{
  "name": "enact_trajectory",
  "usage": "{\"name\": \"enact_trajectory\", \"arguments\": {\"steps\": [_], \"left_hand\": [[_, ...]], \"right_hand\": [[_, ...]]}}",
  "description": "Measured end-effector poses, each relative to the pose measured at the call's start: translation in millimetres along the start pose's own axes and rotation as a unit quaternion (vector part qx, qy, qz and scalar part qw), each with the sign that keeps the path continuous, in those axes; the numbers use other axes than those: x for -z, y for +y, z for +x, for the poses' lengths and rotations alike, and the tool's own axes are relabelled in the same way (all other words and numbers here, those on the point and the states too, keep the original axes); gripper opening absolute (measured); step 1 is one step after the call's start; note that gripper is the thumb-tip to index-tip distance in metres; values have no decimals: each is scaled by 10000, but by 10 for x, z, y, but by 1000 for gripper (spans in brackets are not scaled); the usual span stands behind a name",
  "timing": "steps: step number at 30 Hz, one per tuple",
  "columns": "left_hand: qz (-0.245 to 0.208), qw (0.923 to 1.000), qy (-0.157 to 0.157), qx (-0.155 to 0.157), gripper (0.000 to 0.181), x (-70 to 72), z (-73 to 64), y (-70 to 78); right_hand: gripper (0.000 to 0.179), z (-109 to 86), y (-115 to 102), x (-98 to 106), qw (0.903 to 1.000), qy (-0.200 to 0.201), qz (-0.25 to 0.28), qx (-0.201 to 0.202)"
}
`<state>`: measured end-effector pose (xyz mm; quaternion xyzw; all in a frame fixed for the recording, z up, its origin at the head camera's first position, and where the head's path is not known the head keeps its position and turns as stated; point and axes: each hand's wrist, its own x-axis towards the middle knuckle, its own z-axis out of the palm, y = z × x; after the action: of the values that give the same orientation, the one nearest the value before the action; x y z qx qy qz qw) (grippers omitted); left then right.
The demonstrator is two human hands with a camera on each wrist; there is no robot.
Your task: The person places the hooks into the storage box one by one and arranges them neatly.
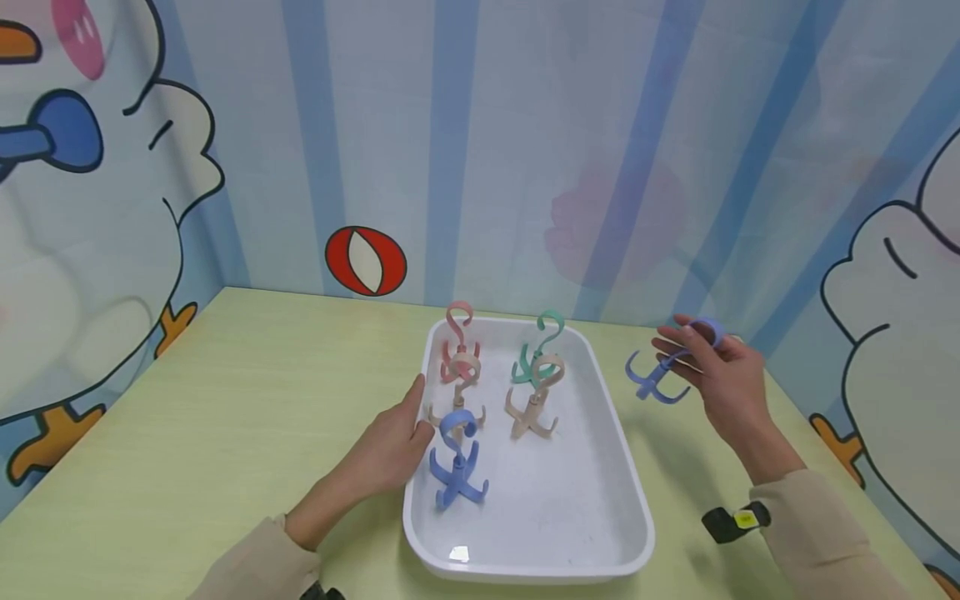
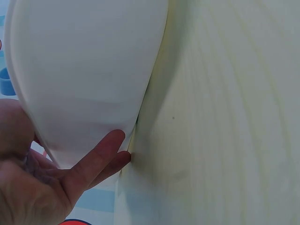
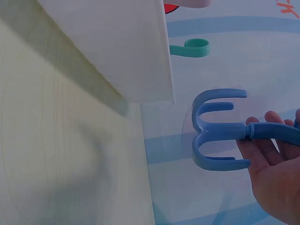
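Observation:
A white plastic tray [image 1: 555,492] lies on the table with several four-pronged hook hangers inside. My left hand [image 1: 386,442] grips its left rim, thumb over the edge; in the left wrist view, fingers [image 2: 96,161] lie along the outer wall. To the right of the tray, above the table, my right hand [image 1: 723,379] holds a blue hook hanger [image 1: 652,385] by its curved stem, prongs pointing away from the palm. Within the tray are a pink hanger [image 1: 460,317], a green hanger [image 1: 553,321], two beige hangers [image 1: 531,415] and another blue hanger [image 1: 457,477].
Pale wood-grain table [image 1: 300,367] extends on both sides of the tray. Behind it hangs a striped blue curtain [image 1: 510,167] with cartoon figures, close to the tray's far end. A black strap with a yellow-green face [image 1: 742,519] hangs at the right sleeve.

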<state>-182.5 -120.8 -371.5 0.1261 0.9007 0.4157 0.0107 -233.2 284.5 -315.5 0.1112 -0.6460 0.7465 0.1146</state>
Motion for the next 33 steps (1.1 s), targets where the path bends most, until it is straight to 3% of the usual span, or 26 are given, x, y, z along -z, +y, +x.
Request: {"name": "enact_trajectory", "arguments": {"steps": [24, 33], "left_hand": [[-40, 10000, -41, 69, 69, -8, -11, 10], [1, 10000, -14, 14, 69, 4, -16, 16]], "right_hand": [[26, -44, -42, -101, 9996, -240, -149, 54], [25, -56, -51, -133, 9991, -419, 78, 87]]}}
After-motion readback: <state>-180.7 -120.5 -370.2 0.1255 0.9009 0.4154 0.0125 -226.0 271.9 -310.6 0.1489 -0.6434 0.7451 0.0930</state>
